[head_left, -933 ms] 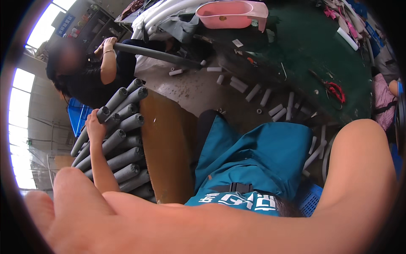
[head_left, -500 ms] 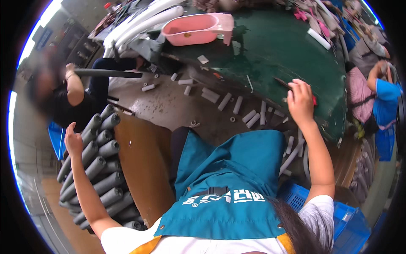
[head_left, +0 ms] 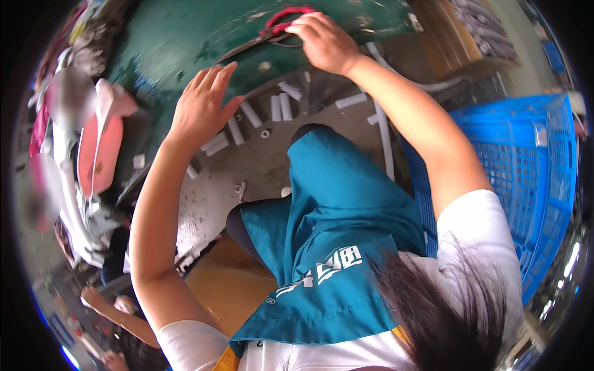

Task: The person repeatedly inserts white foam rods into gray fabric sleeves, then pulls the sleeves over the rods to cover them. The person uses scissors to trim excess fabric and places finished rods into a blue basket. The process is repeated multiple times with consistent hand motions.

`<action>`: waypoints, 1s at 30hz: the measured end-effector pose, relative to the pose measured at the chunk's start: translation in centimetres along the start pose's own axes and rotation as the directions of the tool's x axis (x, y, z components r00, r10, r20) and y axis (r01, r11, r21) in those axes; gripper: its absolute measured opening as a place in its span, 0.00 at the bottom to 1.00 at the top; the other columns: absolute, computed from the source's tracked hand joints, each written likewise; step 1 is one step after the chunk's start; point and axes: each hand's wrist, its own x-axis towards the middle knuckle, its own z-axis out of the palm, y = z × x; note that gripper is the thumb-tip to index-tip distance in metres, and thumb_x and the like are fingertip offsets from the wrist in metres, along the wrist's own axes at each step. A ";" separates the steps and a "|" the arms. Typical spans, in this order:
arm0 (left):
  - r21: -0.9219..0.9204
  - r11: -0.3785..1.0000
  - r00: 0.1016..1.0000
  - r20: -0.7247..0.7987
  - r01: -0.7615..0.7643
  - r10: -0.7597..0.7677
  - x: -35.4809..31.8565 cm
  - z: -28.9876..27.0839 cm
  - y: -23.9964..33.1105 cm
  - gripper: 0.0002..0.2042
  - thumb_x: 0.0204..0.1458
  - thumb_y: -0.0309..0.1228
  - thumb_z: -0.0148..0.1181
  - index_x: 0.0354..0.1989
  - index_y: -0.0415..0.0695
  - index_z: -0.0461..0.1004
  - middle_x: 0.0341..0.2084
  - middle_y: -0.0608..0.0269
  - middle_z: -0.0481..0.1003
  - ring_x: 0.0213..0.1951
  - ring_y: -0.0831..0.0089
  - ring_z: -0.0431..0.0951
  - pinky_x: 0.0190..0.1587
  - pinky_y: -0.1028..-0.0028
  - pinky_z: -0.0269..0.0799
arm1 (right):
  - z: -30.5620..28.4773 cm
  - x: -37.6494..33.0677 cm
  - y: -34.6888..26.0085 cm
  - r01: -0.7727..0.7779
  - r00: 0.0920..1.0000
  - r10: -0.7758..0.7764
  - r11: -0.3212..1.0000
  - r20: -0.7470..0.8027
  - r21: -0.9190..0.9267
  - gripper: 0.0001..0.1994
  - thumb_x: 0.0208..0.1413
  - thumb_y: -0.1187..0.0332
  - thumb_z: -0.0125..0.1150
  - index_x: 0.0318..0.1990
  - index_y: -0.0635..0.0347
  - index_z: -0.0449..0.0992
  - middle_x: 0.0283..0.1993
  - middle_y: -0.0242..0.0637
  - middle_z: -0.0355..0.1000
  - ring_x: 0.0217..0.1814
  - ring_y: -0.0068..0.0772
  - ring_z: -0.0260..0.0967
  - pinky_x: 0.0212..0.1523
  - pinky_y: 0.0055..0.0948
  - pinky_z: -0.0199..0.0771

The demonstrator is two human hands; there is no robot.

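Observation:
A pair of scissors with red handles [head_left: 272, 29] lies on the green tabletop [head_left: 185, 37], blades pointing toward the left. At the handles is my right hand [head_left: 328, 44], its fingers stretched out over their right end; the fingertips overlap the red loop, and the thumb is hidden. My left hand [head_left: 203, 104] is raised near the table's front edge, just below the blade tips. Its fingers are spread from the thumb, with nothing in them. Short white foam tube pieces [head_left: 284, 106] lie on the floor below the edge, between my two arms.
A blue plastic crate [head_left: 513, 167] stands close at my right. Grey tubes [head_left: 482, 31] are bundled far right. On the left are a pink tub [head_left: 99, 151] and long white tubes [head_left: 71, 204]. Brown board [head_left: 232, 278] is beside my legs; a person's arm [head_left: 124, 318] shows lower left.
My view has turned right, bringing the crate closer into sight. My left hand has moved from beside the grey foam tubes to the table edge. My right hand stays by the scissors, now showing more of their handles.

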 end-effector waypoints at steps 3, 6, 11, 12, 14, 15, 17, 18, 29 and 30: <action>0.095 0.977 0.981 0.049 -0.193 0.189 5.3 3.0 -0.3 0.31 0.45 0.35 0.64 0.60 0.44 0.65 0.53 0.54 0.68 0.54 0.54 0.68 0.58 0.61 0.63 | -0.5 -0.8 0.3 -0.050 0.997 0.052 0.998 -0.053 0.032 0.18 0.44 0.78 0.56 0.46 0.57 0.73 0.46 0.38 0.70 0.51 0.43 0.67 0.56 0.38 0.67; 0.023 0.965 0.965 0.023 -0.263 0.262 6.9 3.9 -1.2 0.35 0.35 0.33 0.66 0.58 0.44 0.67 0.52 0.54 0.68 0.52 0.52 0.68 0.57 0.59 0.64 | -1.2 -2.1 -0.2 -0.031 0.982 0.042 0.998 -0.183 0.063 0.19 0.40 0.75 0.58 0.45 0.55 0.73 0.49 0.36 0.68 0.55 0.43 0.64 0.58 0.42 0.65; 0.006 0.986 0.986 -0.020 -0.167 0.167 4.8 4.0 -1.7 0.33 0.30 0.36 0.67 0.52 0.43 0.72 0.49 0.51 0.72 0.51 0.47 0.70 0.61 0.48 0.59 | 1.3 -16.5 -8.9 -0.455 0.861 0.502 0.829 -0.076 0.324 0.15 0.39 0.80 0.59 0.37 0.55 0.69 0.47 0.40 0.65 0.54 0.49 0.64 0.54 0.49 0.67; 0.017 0.986 0.986 -0.009 -0.164 0.165 4.8 3.9 -1.9 0.31 0.32 0.39 0.65 0.51 0.42 0.72 0.48 0.50 0.72 0.50 0.48 0.72 0.62 0.45 0.57 | 2.4 -20.6 -9.2 -0.627 0.760 0.649 0.722 0.025 0.293 0.15 0.39 0.81 0.57 0.37 0.56 0.68 0.47 0.42 0.65 0.51 0.51 0.64 0.51 0.46 0.67; 0.019 0.987 0.987 0.030 -0.158 0.157 5.3 4.0 -2.2 0.30 0.38 0.47 0.62 0.50 0.42 0.72 0.46 0.48 0.72 0.49 0.49 0.72 0.62 0.42 0.56 | 6.0 -31.2 -8.4 -0.863 0.504 0.858 0.501 0.097 0.057 0.16 0.38 0.80 0.53 0.39 0.59 0.67 0.46 0.47 0.63 0.51 0.53 0.60 0.55 0.47 0.61; 0.042 0.983 0.983 0.059 -0.177 0.175 5.2 3.8 -2.8 0.30 0.42 0.51 0.60 0.51 0.43 0.72 0.46 0.48 0.71 0.49 0.49 0.72 0.61 0.41 0.56 | 6.6 -35.3 -8.4 -0.938 0.303 0.938 0.325 0.170 -0.123 0.16 0.38 0.77 0.55 0.40 0.61 0.67 0.47 0.49 0.62 0.53 0.53 0.59 0.57 0.50 0.57; 0.070 0.976 0.976 0.076 -0.209 0.203 4.4 3.8 -3.6 0.32 0.48 0.58 0.54 0.53 0.44 0.71 0.47 0.47 0.69 0.49 0.49 0.70 0.60 0.39 0.56 | 8.0 -42.5 -7.1 -0.984 0.073 0.986 0.095 0.146 -0.149 0.19 0.39 0.72 0.58 0.42 0.64 0.66 0.49 0.50 0.62 0.56 0.54 0.57 0.60 0.54 0.53; 0.072 0.971 0.972 0.075 -0.228 0.223 4.3 3.9 -4.1 0.33 0.50 0.61 0.51 0.54 0.45 0.70 0.47 0.47 0.68 0.49 0.49 0.70 0.59 0.38 0.56 | 8.8 -45.6 -5.9 -0.960 0.087 0.988 0.117 0.128 -0.253 0.20 0.41 0.71 0.59 0.45 0.64 0.66 0.50 0.52 0.61 0.57 0.55 0.57 0.61 0.53 0.54; 0.073 0.981 0.972 0.167 -0.180 0.166 3.7 3.3 -4.4 0.34 0.52 0.65 0.47 0.57 0.48 0.65 0.46 0.48 0.63 0.48 0.50 0.65 0.57 0.34 0.56 | 19.2 -57.6 1.2 -0.730 -0.521 0.853 -0.464 -0.031 -0.501 0.20 0.49 0.63 0.64 0.49 0.58 0.74 0.68 0.58 0.49 0.68 0.60 0.52 0.63 0.46 0.64; 0.069 0.982 0.973 0.162 -0.178 0.165 3.4 3.2 -4.5 0.34 0.52 0.64 0.47 0.56 0.47 0.65 0.46 0.47 0.63 0.48 0.49 0.65 0.55 0.35 0.57 | 19.7 -58.0 2.0 -0.723 -0.503 0.864 -0.439 -0.029 -0.533 0.18 0.49 0.62 0.64 0.47 0.55 0.77 0.70 0.57 0.47 0.69 0.60 0.52 0.63 0.45 0.64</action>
